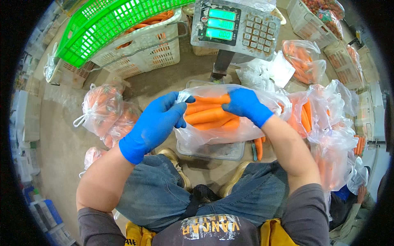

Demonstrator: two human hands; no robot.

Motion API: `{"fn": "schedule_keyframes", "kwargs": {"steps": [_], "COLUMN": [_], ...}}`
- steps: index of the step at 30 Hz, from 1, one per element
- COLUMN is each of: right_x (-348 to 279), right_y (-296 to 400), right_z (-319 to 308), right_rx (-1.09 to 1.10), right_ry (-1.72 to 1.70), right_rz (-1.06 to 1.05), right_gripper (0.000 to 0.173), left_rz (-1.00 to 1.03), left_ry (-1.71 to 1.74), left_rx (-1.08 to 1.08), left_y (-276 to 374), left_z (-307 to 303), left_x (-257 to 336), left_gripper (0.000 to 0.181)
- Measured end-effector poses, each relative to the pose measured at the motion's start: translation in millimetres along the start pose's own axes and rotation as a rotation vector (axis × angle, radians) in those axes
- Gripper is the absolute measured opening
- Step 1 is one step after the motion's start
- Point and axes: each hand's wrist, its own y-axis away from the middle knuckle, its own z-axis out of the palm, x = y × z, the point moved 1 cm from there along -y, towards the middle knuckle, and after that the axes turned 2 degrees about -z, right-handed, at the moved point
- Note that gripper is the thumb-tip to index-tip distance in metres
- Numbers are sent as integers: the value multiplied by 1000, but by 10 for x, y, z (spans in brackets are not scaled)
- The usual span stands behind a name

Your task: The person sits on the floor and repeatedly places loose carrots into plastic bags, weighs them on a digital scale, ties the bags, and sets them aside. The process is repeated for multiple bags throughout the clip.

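My left hand [158, 118], in a blue glove, pinches the gathered edge of a clear plastic bag [197, 138]. The bag lies on its side across the platform [212, 153] of an electronic scale, its mouth towards my left hand. Several orange carrots [206, 116] lie lengthwise in it. My right hand [244, 104], also gloved in blue, reaches over the bag with its fingers around the right end of the top carrot [212, 99]. Part of that carrot is hidden under the glove.
The scale's display and keypad [235, 29] stand beyond the bag. Tied bags of carrots [103, 107] sit at left, more bags [332, 153] at right. Loose carrots [259, 149] lie beside the platform. A green basket [92, 40] leans over a white crate [147, 52]. Another person's hand [361, 194] shows lower right.
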Motion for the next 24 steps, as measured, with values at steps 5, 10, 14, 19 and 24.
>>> {"fn": "schedule_keyframes", "kwargs": {"steps": [5,10,14,19,24], "right_x": [-4,288,396,594,663], "right_y": [804,1556,1736,1756,1738], "right_z": [-888,-1128,-1019,-909,-894], "right_rx": [66,543,676,901,971], "right_ry": [-347,-1263,-1420,-1412,-1378], "right_rz": [-86,-59,-119,95,151], "right_gripper": [47,61,55,40,42], "left_rz": [108,323,293,287,330], "left_ry": [-271,-757,-942,-789,-746], "left_rx": [94,304,321,394,416], "left_y": [16,48,169,249,271], "left_z": [-29,-48,-27,-46,-23], "left_x": [-156,-128,73,147,131], "left_gripper": [25,28,35,36,34]}}
